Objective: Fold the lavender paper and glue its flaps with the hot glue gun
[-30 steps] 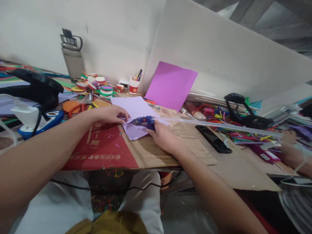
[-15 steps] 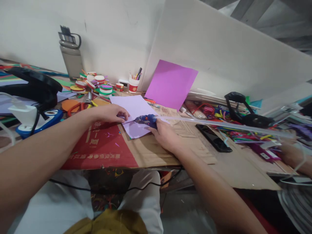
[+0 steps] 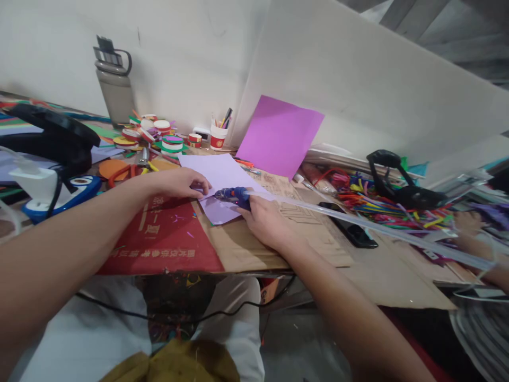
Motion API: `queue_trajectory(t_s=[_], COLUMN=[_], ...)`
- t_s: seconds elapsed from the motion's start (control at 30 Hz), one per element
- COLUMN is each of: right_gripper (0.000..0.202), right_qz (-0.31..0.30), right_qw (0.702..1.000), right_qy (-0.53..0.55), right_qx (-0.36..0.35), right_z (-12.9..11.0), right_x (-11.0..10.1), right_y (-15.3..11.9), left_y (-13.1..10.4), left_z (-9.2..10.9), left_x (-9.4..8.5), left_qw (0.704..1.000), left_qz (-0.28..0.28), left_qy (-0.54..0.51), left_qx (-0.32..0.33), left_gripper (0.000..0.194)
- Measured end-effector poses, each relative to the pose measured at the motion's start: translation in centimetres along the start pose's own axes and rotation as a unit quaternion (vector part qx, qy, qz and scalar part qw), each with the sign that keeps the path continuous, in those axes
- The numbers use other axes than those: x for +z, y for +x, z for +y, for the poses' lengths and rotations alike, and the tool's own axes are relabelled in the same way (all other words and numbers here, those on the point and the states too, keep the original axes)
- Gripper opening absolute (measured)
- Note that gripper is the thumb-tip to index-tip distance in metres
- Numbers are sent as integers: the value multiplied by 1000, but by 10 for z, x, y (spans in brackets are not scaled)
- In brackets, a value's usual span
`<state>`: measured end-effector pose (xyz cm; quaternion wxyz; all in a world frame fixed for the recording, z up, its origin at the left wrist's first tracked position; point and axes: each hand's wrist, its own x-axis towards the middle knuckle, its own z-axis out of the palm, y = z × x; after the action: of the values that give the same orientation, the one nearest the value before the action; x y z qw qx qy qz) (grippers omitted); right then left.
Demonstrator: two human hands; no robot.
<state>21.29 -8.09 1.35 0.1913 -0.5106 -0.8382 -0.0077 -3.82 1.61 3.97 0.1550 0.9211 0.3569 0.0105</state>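
My right hand (image 3: pixel 264 217) is wrapped round a blue hot glue gun (image 3: pixel 234 195), its nozzle pointing left, low over a lilac sheet of paper (image 3: pixel 222 167). A long clear glue stick (image 3: pixel 338 212) runs out of the gun's back end far to the right. On the sheet's left part my left hand (image 3: pixel 189 183) is closed, thumb and fingertips together close to the nozzle. What the fingertips pinch is too small to make out. Under the sheet lies cardboard with a red printed part (image 3: pixel 159 249).
A phone (image 3: pixel 352 225) lies right of my hand. Behind stand a magenta sheet (image 3: pixel 282 135), a pen cup (image 3: pixel 218 137) and a water bottle (image 3: pixel 115 90). Pliers (image 3: pixel 142 159) and paper rolls lie left. Another person's hand (image 3: pixel 471 225) is at the far right, near colourful pipe cleaners (image 3: pixel 374 201).
The glue gun and my right hand have shifted slightly left. The glue stick's far end has dropped towards me. The other person's hand has risen a little, its fingers spread.
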Motion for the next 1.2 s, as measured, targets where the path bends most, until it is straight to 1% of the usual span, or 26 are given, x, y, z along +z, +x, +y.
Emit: queue_trajectory(t_s=[0.2, 0.33, 0.43, 0.57, 0.7, 0.83, 1.07, 1.2], right_gripper=[31, 34, 32, 27, 24, 23, 29, 33], right_qz=[-8, 13, 16, -3, -42, -57, -28, -35], right_qw=[999, 1000, 1000, 1000, 999, 998, 998, 997], right_qy=[-16, -14, 1, -3, -4, 20, 60, 70], right_qx=[51, 22, 2, 7, 17, -2, -16, -12], right_z=[5, 5, -2, -15, -22, -20, -11, -10], right_x=[-3, 1, 1, -7, -14, -16, -12, -10], right_y=[0, -1, -2, -2, -1, -1, -5, -4], left_y=[0, 0, 1, 1, 2, 2, 2, 3], left_z=[0, -2, -2, -3, -5, -4, -4, -10], left_x=[0, 1, 2, 2, 3, 4, 5, 6], left_qw=[1000, 1000, 1000, 1000, 1000, 999, 999, 999], left_qz=[-7, -2, 2, 7, 8, 15, 7, 4], left_qy=[-1, 5, 11, 18, 20, 24, 29, 23], left_qx=[7, 9, 8, 9, 14, 16, 13, 30], left_gripper=[32, 34, 38, 42, 42, 41, 42, 42])
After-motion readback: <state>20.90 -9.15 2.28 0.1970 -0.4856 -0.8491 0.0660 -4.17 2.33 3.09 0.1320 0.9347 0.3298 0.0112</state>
